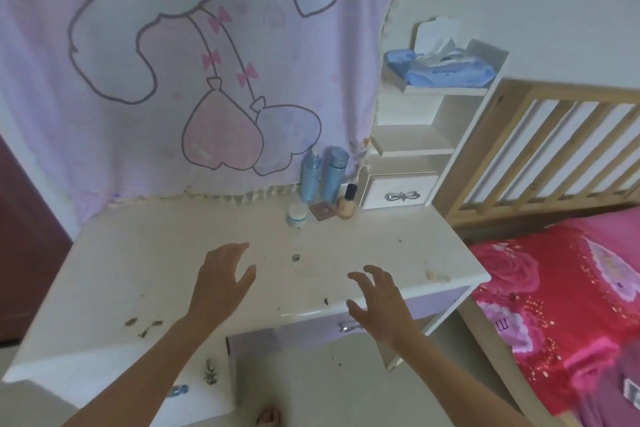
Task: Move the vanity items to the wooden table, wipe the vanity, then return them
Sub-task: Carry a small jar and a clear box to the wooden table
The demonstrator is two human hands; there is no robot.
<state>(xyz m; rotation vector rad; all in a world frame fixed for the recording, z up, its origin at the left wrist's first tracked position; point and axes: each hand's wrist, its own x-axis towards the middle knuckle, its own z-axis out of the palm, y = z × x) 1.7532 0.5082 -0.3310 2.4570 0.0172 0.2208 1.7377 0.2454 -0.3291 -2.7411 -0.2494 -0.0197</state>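
In the head view the task looks barely begun. All 5 vanity items stand together at the back right of the white glossy vanity table (pixel 156 253): 2 tall pale-blue plastic bottles (pixel 310 177) side by side against the pink cartoon-print cloth (pixel 173 62), and just in front of them a small round white jar (pixel 297 215), a square brown compact (pixel 322 210) and a beige glass bottle with a black cap (pixel 347 203). The table top is unwiped, with dark crumbs (pixel 143 324) near its front left and smudges and specks across the middle. The left hand (pixel 221 282) hovers over the middle of the top and the right hand (pixel 377 302) over its front edge. On both the grip is wide, fingers spread and loosely bent, holding nothing, well short of the items. The wooden table is not in sight, so I judge that carrying the items over, wiping and returning all remain. A blue pack of wet wipes (pixel 446 71) lies on the top white shelf (pixel 446 91) at the right, a likely source for the wipe.
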